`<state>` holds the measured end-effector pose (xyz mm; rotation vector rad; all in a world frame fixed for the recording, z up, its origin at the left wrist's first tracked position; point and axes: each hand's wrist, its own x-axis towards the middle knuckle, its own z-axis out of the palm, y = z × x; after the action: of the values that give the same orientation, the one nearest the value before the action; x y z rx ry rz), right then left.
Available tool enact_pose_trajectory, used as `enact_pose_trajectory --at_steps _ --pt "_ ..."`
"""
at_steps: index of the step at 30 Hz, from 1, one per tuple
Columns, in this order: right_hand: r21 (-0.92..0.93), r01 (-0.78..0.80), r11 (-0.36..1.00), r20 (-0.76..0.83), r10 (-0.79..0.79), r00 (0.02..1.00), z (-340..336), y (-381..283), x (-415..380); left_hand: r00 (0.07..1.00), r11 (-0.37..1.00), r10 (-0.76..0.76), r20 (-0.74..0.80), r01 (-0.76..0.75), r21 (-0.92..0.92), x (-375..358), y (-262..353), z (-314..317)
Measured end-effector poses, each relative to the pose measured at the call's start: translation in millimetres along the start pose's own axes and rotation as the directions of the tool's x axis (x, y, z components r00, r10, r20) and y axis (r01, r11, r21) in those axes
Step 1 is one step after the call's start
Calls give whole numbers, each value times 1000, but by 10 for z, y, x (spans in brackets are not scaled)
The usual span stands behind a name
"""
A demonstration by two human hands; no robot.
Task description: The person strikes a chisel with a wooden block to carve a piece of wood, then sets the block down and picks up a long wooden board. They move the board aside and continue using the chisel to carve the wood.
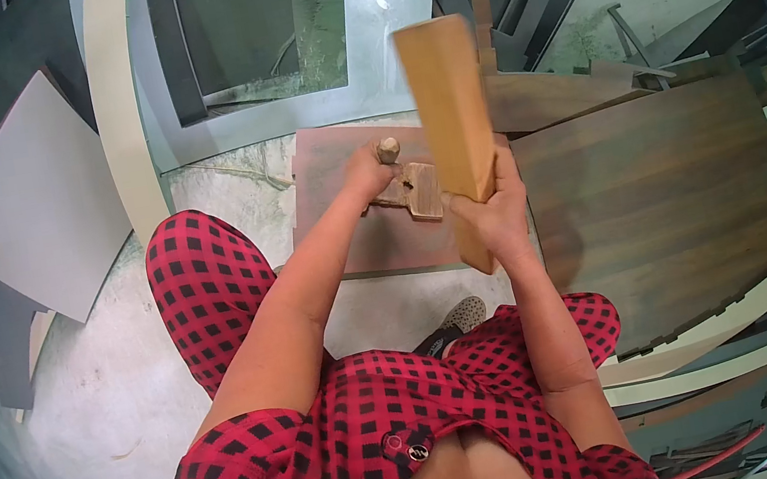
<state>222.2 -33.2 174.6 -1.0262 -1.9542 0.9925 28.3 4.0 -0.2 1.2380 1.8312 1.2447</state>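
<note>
My left hand [370, 173] is closed around an upright wooden handle [388, 148]; only its rounded, worn top shows, and whatever is below is hidden by the fingers. Beside that fist lies a flat brown wooden piece [424, 194] with a small dark hole and a stepped outline. It rests on a reddish board [360, 248] on the floor. My right hand [497, 207] grips a long, thick yellowish wooden block [447, 97] near its lower end. The block is raised, slightly blurred, just right of the brown piece, and its far end points away from me.
A large brown wood-grain panel [660, 193] lies to the right, with stacked strips [724, 335] along its edge. On the left, a white panel [42, 200] leans over grey sheets. A pale blue frame [282, 119] stands behind the board. My shoe [465, 315] is close to the board's front.
</note>
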Motion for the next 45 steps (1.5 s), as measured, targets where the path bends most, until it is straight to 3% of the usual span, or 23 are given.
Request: enact_pose_trajectory --at_steps 2,4,5,7,8,10,11,13,17,19,23,25,28,29,30,31,34,40,43,45 --pt "103 83 991 -99 -73 992 25 27 -5 1000 1000 20 8 -19 -6 28 -46 11" --pt "-339 -199 919 1 212 977 68 191 -35 1000 998 24 -7 -24 -53 37 -83 46" --pt "-341 -196 919 2 209 978 64 268 -29 1000 998 25 -9 -26 -55 33 -89 62" --pt "-523 -217 825 193 362 912 42 343 14 995 989 -52 82 63 -134 36 -99 48" --pt "-524 -214 825 199 363 910 16 370 26 995 989 -58 79 68 -135 45 -115 45" --pt "-284 -121 951 134 164 977 -47 268 21 1000 995 25 12 -23 -97 46 -137 76" --pt "-286 -124 950 134 167 977 -47 199 24 1000 995 22 14 -21 -100 56 -143 78" --pt "93 55 994 -69 -48 996 -23 62 15 999 999 -43 31 43 0 56 -90 46" --pt "-84 -36 996 -49 32 998 45 377 -26 1000 1000 -5 -10 5 8 35 -40 36" --pt "-608 -193 770 159 356 921 57 351 -15 1000 997 19 -24 -17 81 22 -22 44" --pt "-525 -157 837 180 289 940 -51 84 -9 1000 995 -2 0 2 103 -27 15 25" --pt "-141 3 990 24 0 1000 -39 -21 -28 999 998 -32 33 34 -58 39 -56 42" --pt "-23 -12 1000 -78 10 997 30 102 -54 1000 1000 7 -1 -7 -11 45 -84 31" --pt "-23 -9 1000 -80 7 997 47 179 -35 1000 1000 10 -1 -10 -10 67 -122 44" --pt "-355 -160 921 75 199 977 58 246 2 1000 1000 -18 -5 18 7 85 -141 69" --pt "-662 -224 715 152 421 894 60 305 19 999 999 -48 -9 48 23 97 -166 96" --pt "-580 -266 770 182 441 879 83 370 -28 996 995 -85 -8 84 -45 -63 97 -43" --pt "-536 -318 782 188 478 858 78 326 -9 993 992 -114 36 115 -49 3 7 -12" --pt "-485 -308 818 174 436 883 101 402 -24 999 998 5 -37 -7 -65 30 -112 47" --pt "-464 -308 831 178 428 886 90 410 -38 1000 991 -23 0 22 -133 61 -205 65"
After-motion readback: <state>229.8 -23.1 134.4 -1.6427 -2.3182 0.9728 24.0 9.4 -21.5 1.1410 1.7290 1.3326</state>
